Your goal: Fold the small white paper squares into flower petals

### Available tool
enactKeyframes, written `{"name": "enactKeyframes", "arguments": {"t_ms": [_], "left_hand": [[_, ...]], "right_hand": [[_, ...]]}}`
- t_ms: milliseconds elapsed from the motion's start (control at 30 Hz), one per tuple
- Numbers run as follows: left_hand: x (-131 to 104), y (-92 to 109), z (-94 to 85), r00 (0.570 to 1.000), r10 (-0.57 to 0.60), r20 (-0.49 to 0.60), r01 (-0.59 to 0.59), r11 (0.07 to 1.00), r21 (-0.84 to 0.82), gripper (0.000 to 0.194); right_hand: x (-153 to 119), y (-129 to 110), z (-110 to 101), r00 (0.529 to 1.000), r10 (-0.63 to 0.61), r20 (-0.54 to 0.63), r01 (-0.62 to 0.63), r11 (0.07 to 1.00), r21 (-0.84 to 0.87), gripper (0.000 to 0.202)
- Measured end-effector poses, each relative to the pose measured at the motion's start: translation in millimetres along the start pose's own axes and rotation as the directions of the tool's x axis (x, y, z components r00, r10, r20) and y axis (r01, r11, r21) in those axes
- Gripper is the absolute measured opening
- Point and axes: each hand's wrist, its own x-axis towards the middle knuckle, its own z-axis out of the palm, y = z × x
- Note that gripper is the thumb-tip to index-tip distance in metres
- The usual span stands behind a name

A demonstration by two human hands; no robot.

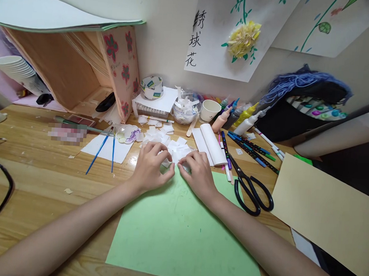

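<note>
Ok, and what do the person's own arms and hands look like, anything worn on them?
The left hand and right hand are bare, with no gloves and no rings that I can see. The left forearm and right forearm are uncovered too: no watch, bracelet or markings visible. Any sleeves can't be made out clearly.

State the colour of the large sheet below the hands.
The sheet is light green, clearest in the head view.

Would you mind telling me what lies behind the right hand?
Loose white paper pieces and a white paper roll show behind the right hand. The hand covers whatever is directly beneath it; whether it holds anything is unclear.
</note>
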Motion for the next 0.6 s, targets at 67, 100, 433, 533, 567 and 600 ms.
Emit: {"name": "enactKeyframes", "arguments": {"t_ms": [67, 100, 433, 533, 567, 600], "left_hand": [[-2, 3, 1.7, 0.999, -0.015, 0.047, 0.010, 0.996, 0.092, 0.016], [-2, 3, 2.7, 0.998, -0.023, 0.062, 0.013, 0.990, 0.143, 0.017], [-2, 1, 2.0, 0.999, -0.033, -0.006, 0.033, 0.997, -0.063, 0.007], [-1, -3, 0.6, 0.997, -0.074, 0.030, 0.080, 0.925, -0.370, 0.008], [0, -4, 0.7, 0.994, -0.089, 0.058, 0.105, 0.893, -0.437, 0.010], [0, -5, 1.0, 0.991, -0.105, 0.088, 0.135, 0.866, -0.481, 0.012]], "right_hand": [[0, 0, 1, 1.000, 0.001, -0.009, -0.001, 1.000, -0.007, 0.006], [1, 1, 1, 1.000, 0.005, -0.013, -0.005, 1.000, -0.009, 0.007], [1, -5, -6, 0.999, 0.016, -0.045, -0.009, 0.988, 0.152, 0.007], [2, -7, -10, 0.999, 0.036, -0.030, -0.026, 0.954, 0.298, 0.025], [3, -7, -11, 0.999, 0.037, -0.011, -0.031, 0.942, 0.334, 0.027], [3, -6, -11, 0.999, 0.038, 0.008, -0.038, 0.931, 0.363, 0.025]]}}
